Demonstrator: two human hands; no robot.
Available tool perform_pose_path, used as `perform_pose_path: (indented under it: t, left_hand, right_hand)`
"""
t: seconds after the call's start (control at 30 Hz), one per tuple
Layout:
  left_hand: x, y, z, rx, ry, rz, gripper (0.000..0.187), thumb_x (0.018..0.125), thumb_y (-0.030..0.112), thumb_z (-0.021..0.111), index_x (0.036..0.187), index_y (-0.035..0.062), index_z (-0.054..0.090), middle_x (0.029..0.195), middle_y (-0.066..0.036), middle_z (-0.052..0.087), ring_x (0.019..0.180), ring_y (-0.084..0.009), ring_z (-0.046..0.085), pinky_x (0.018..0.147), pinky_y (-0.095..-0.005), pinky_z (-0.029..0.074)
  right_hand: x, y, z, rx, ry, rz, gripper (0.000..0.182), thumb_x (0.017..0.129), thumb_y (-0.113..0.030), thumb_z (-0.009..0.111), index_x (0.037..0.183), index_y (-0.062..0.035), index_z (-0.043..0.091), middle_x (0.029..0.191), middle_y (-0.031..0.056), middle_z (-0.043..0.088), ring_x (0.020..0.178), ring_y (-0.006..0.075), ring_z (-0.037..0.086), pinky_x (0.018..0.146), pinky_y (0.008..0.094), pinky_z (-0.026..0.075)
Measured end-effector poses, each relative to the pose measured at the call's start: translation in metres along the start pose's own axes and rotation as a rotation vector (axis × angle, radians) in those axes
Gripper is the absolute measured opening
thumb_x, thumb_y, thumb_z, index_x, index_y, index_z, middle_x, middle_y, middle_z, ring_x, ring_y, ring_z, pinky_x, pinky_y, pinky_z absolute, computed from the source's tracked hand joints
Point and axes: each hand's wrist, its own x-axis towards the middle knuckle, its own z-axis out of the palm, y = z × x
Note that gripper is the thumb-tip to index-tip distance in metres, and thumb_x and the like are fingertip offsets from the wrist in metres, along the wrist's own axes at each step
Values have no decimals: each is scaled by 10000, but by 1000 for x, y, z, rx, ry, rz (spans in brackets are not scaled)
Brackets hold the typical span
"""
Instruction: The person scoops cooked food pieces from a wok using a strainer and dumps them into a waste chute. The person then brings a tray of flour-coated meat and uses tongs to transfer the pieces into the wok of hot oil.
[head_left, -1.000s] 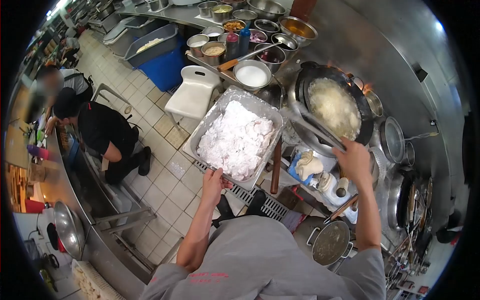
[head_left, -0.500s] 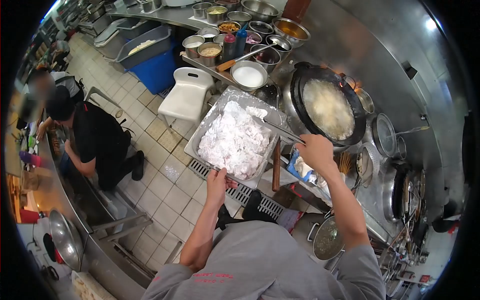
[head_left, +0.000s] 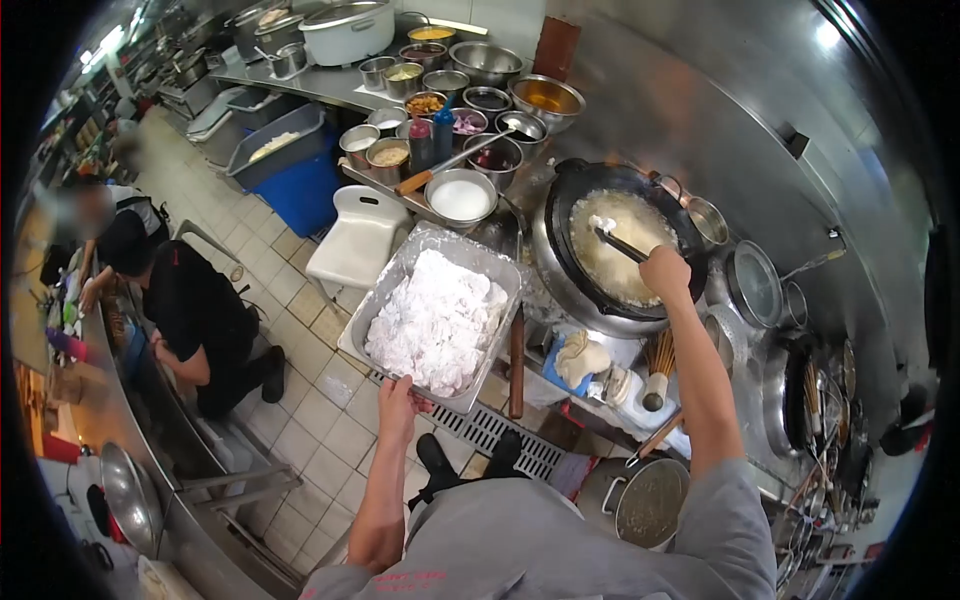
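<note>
My left hand (head_left: 400, 400) grips the near rim of a rectangular metal tray (head_left: 352, 342) heaped with white, flour-coated pieces (head_left: 440, 320). The tongs (head_left: 622, 244) are in my right hand (head_left: 665, 272), reaching over a black wok (head_left: 572, 262) of bubbling oil (head_left: 625, 225). At their tips is a small white-coated piece (head_left: 603, 223), above or at the oil's surface.
Bowls of ingredients, a bowl of white powder (head_left: 461, 199) and a ladle (head_left: 450, 162) lie beyond the tray. A white stool (head_left: 355, 235) stands left of it. Far left, a person in black (head_left: 195, 310) crouches. A pot (head_left: 650, 500) is below right.
My right hand has carried the tongs from the tray over to the wok, now with a white piece at their tips. My left hand still holds the tray rim. The view has shifted.
</note>
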Motion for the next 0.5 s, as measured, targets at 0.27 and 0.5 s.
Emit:
perform_pose_path:
  t: [0.27,0.5]
  left_hand:
    - [-5,-6,12,18,143,93,152,905,163,487,912,12,497,664,-79,551,468,-151,524,397,-273,432]
    - [-1,-7,21,91,261,99,131,882,148,508,873,20,487,620,-56,518,429,-138,489,365,-268,386]
  right_hand:
    - [-14,25,-28,204,100,-106,294,836,-320,612,955,-56,662,867,210,663,849,382,642,725,464,509]
    - [-89,-31,-67,143,-155,-637,249,814,-253,614,935,-43,669,807,179,674,773,352,661,684,431,522]
